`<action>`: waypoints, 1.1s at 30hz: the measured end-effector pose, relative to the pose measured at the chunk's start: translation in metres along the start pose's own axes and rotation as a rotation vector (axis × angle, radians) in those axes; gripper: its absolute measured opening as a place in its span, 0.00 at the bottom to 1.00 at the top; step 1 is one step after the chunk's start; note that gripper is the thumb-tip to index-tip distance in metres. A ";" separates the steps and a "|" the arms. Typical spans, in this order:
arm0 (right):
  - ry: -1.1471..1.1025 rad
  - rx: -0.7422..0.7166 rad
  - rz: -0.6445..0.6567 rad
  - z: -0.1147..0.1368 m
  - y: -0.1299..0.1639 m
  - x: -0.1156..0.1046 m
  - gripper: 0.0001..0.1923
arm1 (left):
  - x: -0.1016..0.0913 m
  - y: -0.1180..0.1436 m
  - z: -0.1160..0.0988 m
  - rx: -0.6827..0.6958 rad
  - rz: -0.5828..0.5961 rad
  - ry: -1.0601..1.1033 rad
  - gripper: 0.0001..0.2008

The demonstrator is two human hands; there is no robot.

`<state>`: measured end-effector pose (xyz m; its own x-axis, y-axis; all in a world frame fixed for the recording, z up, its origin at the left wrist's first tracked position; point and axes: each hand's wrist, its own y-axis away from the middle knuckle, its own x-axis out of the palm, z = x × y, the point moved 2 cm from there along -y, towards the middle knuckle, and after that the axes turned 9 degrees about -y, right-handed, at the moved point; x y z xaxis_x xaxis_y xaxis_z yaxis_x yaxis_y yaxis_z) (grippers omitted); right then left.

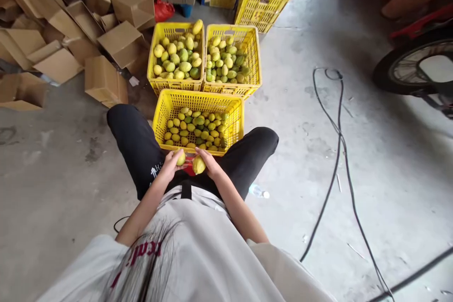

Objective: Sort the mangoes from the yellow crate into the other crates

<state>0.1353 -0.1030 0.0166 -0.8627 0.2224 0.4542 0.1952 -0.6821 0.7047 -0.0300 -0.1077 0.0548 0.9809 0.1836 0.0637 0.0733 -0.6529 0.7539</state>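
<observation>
My left hand (171,162) is closed around a yellow-green lemon (181,157), just above my lap. Beside it, my right hand (210,162) holds a yellow lemon (198,165) with its pointed end towards me. The two lemons are close together but apart. Directly in front of my hands, between my knees, stands a yellow crate (233,102) with many yellow and green lemons spread across its bottom. Part of something red shows beneath my hands.
Behind the near crate stand a left crate (152,63) and a right crate (257,59), both holding lemons. Stacked yellow crates (260,9) rise farther back. Cardboard boxes (104,78) pile up at left. A black cable (339,134) and a motorcycle wheel (406,68) are at right.
</observation>
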 end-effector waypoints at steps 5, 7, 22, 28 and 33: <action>-0.156 0.159 -0.033 0.021 0.000 0.012 0.25 | -0.007 -0.018 -0.016 -0.015 0.075 0.051 0.17; -0.240 0.131 -0.067 0.024 0.001 0.015 0.21 | -0.005 -0.029 -0.023 -0.072 0.061 0.068 0.19; -0.608 -0.148 -0.044 0.037 0.000 -0.017 0.13 | 0.023 -0.044 -0.022 -0.015 0.255 0.146 0.20; -0.702 -0.180 -0.153 0.037 -0.004 -0.010 0.09 | 0.020 -0.039 -0.015 0.063 0.267 0.108 0.34; -0.637 -0.137 -0.103 0.037 0.002 0.006 0.09 | 0.013 -0.029 -0.021 0.092 0.169 0.104 0.31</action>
<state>0.1481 -0.0779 0.0407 -0.4207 0.6310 0.6518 0.0288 -0.7088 0.7048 -0.0229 -0.0710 0.0475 0.9572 0.1376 0.2548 -0.0698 -0.7443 0.6642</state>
